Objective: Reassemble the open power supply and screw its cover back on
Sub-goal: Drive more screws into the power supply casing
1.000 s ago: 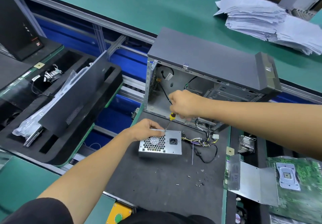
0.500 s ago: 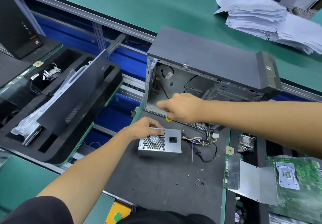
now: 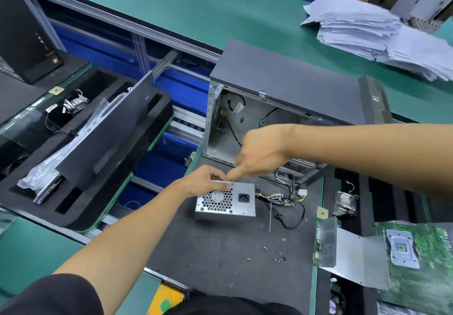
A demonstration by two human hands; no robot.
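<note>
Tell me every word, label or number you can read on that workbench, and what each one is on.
No text here can be read.
White tag inside the computer case: print too small.
Red marks on the black tower at far left: blurred.
Label strip on the board at right: blurred.
Stacked papers: no print to be made out.
Power supply: no label shows.

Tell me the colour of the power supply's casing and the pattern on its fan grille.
Silver-grey metal casing; the fan grille is a honeycomb of hexagonal holes. Head view.
</note>
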